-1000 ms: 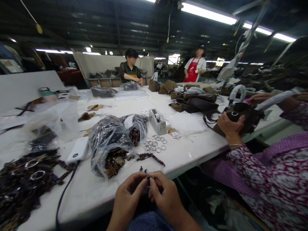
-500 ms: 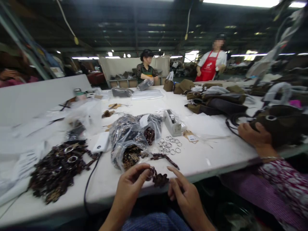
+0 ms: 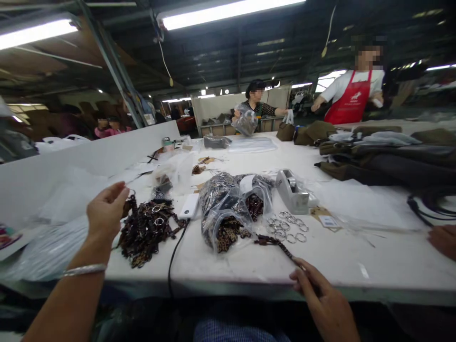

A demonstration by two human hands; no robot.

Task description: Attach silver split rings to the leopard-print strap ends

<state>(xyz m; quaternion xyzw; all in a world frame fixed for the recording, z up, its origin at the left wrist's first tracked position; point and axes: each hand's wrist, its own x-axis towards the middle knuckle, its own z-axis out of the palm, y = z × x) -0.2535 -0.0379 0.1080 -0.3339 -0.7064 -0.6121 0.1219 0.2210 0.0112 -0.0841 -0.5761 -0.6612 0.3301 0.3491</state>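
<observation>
Left hand (image 3: 107, 209) pinches a dark charm (image 3: 133, 203) by the left pile (image 3: 146, 233); right hand (image 3: 318, 295) grasps a braided strap (image 3: 283, 248).

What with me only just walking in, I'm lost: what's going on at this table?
One person is working with both hands. The left hand holds a dark trinket by what looks like its ring, at a pile of similar pieces. The right hand pinches the near end of a braided strap, whose far end lies on the table. Loose rings lie between the strap and a tape dispenser. Across the table, a co-worker holds up a clear bag.
</observation>
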